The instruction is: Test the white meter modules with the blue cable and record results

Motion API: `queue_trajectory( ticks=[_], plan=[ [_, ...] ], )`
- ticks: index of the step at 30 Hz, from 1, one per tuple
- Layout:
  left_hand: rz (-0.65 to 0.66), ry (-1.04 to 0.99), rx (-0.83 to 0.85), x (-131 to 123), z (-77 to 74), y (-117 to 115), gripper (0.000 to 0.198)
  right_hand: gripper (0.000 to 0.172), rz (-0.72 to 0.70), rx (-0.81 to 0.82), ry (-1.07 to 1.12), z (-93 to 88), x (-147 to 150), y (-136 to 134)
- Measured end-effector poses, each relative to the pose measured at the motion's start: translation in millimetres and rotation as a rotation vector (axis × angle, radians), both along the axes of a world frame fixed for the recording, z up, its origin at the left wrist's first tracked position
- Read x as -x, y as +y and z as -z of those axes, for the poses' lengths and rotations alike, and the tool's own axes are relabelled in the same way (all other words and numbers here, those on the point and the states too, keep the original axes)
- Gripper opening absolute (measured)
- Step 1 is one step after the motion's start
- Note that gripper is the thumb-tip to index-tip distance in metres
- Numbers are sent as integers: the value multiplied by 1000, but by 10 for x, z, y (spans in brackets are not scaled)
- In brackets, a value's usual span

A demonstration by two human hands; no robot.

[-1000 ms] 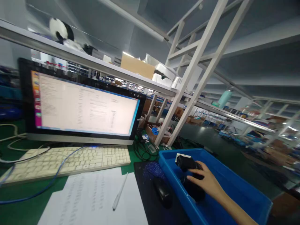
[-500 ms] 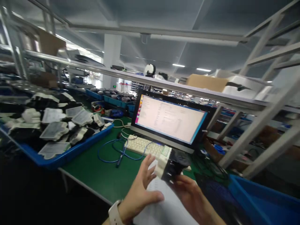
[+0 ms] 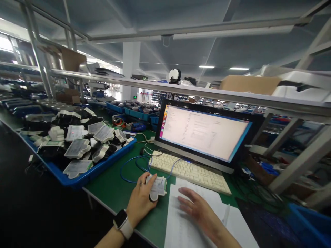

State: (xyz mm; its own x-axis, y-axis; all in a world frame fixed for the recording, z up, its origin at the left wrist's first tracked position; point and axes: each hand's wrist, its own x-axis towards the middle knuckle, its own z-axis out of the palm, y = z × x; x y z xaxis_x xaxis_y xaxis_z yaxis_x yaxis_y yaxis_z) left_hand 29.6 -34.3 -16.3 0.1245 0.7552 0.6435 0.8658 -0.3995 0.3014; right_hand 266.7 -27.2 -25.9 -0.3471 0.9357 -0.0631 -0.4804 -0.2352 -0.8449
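My left hand (image 3: 142, 197), with a watch on its wrist, is closed round a small white plastic housing (image 3: 158, 186) with a clear cover and a dark underside. It is held low at the green table, left of the papers; whether it rests on the surface I cannot tell. My right hand (image 3: 196, 210) is over the white printed sheets (image 3: 178, 224), its fingers apart and nothing in it. A pen (image 3: 227, 214) lies on the sheets beside the right wrist. Close above the housing, a blue cable (image 3: 124, 174) loops over the table.
A blue tray (image 3: 103, 166) heaped with similar housings (image 3: 77, 148) stands at the left. Behind the hands are a white keyboard (image 3: 188, 170) and a monitor (image 3: 204, 132). A shelf (image 3: 155, 85) crosses above. Another blue bin (image 3: 310, 224) is at the lower right.
The black and white housing has gone from my right hand to my left and down toward the table. My right hand has let go and is over the papers. The view has shifted.
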Motion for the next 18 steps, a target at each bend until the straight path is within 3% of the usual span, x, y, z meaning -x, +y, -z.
queue_trajectory(
  ticks=[4, 8, 14, 18],
  plan=[
    [-13, 90, -15, 8, 109, 213, 74, 43, 160, 23, 97, 19, -391, 98],
    [-15, 154, -83, 57, 56, 202, 81, 42, 314, 120, 283, 3, -741, 185],
    [58, 278, -339, 78, -51, 86, 28, 33, 637, 190, 613, 116, -1129, 226],
    [68, 309, -337, 71, -44, 103, 24, 38, 684, 199, 655, 105, -1171, 212]
  ],
)
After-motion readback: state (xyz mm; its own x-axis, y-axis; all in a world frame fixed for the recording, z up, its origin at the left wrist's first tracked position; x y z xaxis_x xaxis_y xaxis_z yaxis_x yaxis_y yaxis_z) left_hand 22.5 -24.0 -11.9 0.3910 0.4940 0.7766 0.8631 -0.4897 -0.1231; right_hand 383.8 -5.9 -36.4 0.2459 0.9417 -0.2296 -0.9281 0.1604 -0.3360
